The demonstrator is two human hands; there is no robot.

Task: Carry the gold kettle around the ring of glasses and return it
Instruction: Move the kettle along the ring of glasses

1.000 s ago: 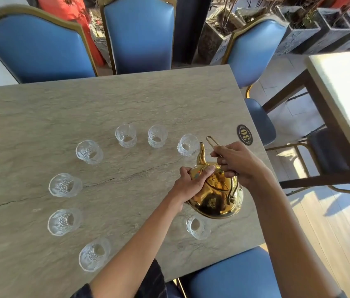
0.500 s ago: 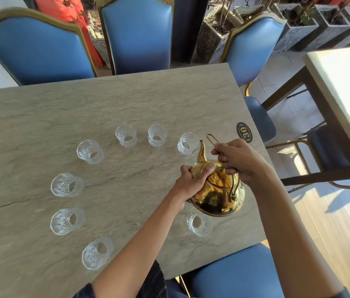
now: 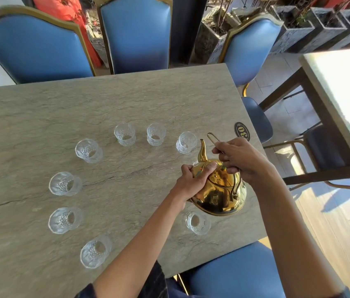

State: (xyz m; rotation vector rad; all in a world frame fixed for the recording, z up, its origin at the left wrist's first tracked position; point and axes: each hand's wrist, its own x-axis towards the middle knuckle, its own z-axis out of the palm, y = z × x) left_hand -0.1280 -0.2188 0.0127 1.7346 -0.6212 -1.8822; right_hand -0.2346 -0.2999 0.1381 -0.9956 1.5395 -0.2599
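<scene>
Gold polished metal kettle [image 3: 220,190], gripped by both the left hand [image 3: 193,181] and right hand [image 3: 240,158], hangs near the grey stone table's [image 3: 126,100] right edge. A black oval tag [image 3: 242,131] reads "30".

A restaurant dining room: numbered table [image 3: 105,108], blue upholstered chairs [image 3: 135,33], neighbouring table [image 3: 345,87].

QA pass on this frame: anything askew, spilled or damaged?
No spill, and the eight glasses stand upright. The only oddity is a dark crack-like line in the tabletop, running left from the gold kettle held by the left hand and right hand.
</scene>
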